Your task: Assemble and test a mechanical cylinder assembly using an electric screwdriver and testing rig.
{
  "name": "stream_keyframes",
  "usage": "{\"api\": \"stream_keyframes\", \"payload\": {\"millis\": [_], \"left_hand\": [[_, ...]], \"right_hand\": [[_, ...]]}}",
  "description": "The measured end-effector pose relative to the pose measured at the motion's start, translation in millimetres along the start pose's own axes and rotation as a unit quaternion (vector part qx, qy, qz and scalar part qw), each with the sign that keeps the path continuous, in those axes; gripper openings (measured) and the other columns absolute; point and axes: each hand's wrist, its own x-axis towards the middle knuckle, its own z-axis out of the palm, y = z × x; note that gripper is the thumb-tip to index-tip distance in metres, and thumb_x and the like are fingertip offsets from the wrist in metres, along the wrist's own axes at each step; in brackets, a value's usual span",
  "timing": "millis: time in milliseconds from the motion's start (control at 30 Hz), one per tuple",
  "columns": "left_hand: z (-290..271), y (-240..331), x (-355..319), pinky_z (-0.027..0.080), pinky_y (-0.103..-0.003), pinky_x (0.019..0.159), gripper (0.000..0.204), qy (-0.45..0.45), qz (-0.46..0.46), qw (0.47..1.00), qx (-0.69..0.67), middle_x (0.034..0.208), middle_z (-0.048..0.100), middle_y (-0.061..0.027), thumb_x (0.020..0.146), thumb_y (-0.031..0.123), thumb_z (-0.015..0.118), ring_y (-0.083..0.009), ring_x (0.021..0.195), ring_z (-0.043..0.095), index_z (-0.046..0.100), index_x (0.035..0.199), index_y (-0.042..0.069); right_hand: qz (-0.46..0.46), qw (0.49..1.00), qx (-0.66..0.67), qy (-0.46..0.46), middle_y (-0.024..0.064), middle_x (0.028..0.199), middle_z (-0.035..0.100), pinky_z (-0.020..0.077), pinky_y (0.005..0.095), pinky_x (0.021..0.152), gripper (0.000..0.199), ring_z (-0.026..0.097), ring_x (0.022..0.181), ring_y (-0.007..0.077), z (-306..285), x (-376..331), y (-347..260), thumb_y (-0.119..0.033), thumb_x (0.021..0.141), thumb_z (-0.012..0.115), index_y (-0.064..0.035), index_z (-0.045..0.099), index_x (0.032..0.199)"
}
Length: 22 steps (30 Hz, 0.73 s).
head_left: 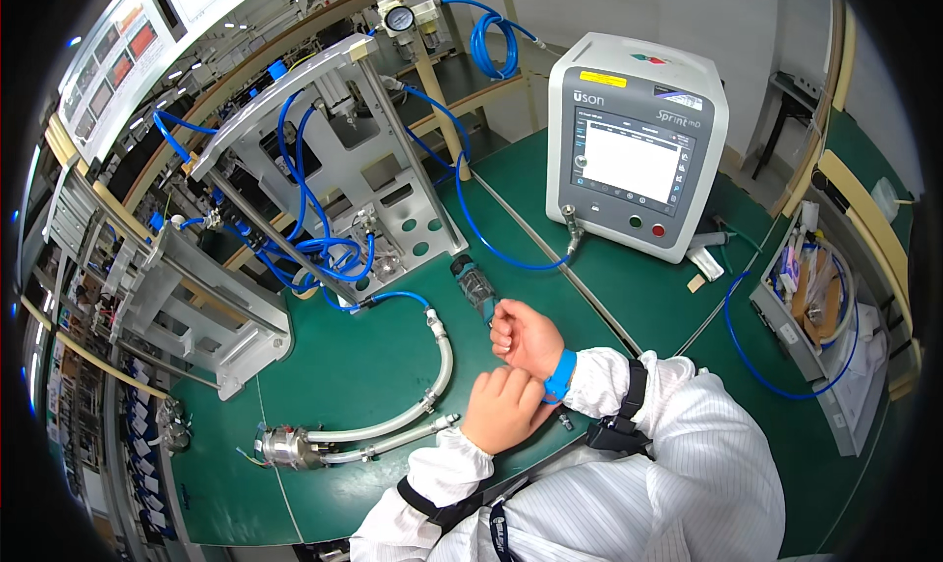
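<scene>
My right hand [528,336] is palm-up over the green table with its fingers curled in, and nothing shows in them. A blue wristband [560,376] circles that wrist at the white sleeve cuff. My left hand [503,409] crosses over, its fingers closed at the band; the thumb side is partly hidden. Just beyond the right fingertips lies a black-and-teal handheld tool [474,289]. Left of my hands, a metal cylinder [291,446] with two pale hoses [378,432] lies on the table. A small metal fitting [564,421] rests below the right wrist.
A white-and-grey tester [634,149] with a lit screen stands at the back right, joined by blue tubing [491,252] to a metal frame [408,203] at the back left. Another metal bracket [211,311] stands farther left. A grey bin [815,336] of parts sits at the right.
</scene>
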Motion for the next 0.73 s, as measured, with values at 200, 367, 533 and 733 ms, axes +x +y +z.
{"api": "stream_keyframes", "payload": {"millis": [200, 367, 533, 733], "left_hand": [[-2.9, 6.7, 3.9, 0.038, -0.036, 0.066, 0.036, 0.057, 0.027, 0.996, 0.055, 0.085, 0.057, -0.0043, 0.072, 0.037, 0.077, -0.0237, 0.076, 0.055, 0.061, 0.088, 0.009], [-4.0, 12.7, 3.3, 0.037, -0.038, 0.072, 0.037, 0.087, 0.008, 0.991, 0.098, 0.089, 0.055, -0.0052, 0.071, 0.041, 0.077, -0.0256, 0.081, 0.052, 0.063, 0.084, 0.01], [-11.2, 14.9, 10.5, 0.036, -0.042, 0.077, 0.037, 0.027, -0.042, 0.998, 0.04, 0.093, 0.052, -0.0067, 0.072, 0.042, 0.077, -0.0283, 0.089, 0.048, 0.064, 0.085, 0.01], [-8.4, 8.2, 5.1, 0.036, -0.045, 0.08, 0.034, 0.001, -0.036, 0.999, -0.04, 0.095, 0.052, -0.0072, 0.073, 0.039, 0.078, -0.0294, 0.092, 0.047, 0.065, 0.088, 0.011]], "right_hand": [[-0.178, 0.936, -0.29, -0.091, -0.0035, 0.067, 0.048, 0.0347, 0.0217, 0.051, 0.015, 0.045, 0.057, 0.0078, 1.5, 5.0, 14.7, -0.022, 0.096, 0.059, -0.0081, 0.052, 0.097], [-0.173, 0.627, -0.735, -0.189, 0.0065, 0.076, 0.056, 0.0416, 0.033, 0.06, 0.024, 0.051, 0.063, 0.0222, 20.9, -14.5, 1.0, -0.024, 0.087, 0.068, -0.008, 0.055, 0.1], [-0.342, 0.436, -0.797, -0.239, 0.0038, 0.086, 0.057, 0.0437, 0.0361, 0.069, 0.025, 0.053, 0.081, 0.0233, -2.8, -6.2, 16.9, -0.03, 0.082, 0.065, -0.0101, 0.055, 0.095], [-0.332, 0.396, -0.831, -0.208, 0.0036, 0.086, 0.06, 0.0456, 0.0388, 0.069, 0.025, 0.056, 0.082, 0.0243, -3.1, -7.7, 14.3, -0.029, 0.081, 0.063, -0.0117, 0.056, 0.097]]}}
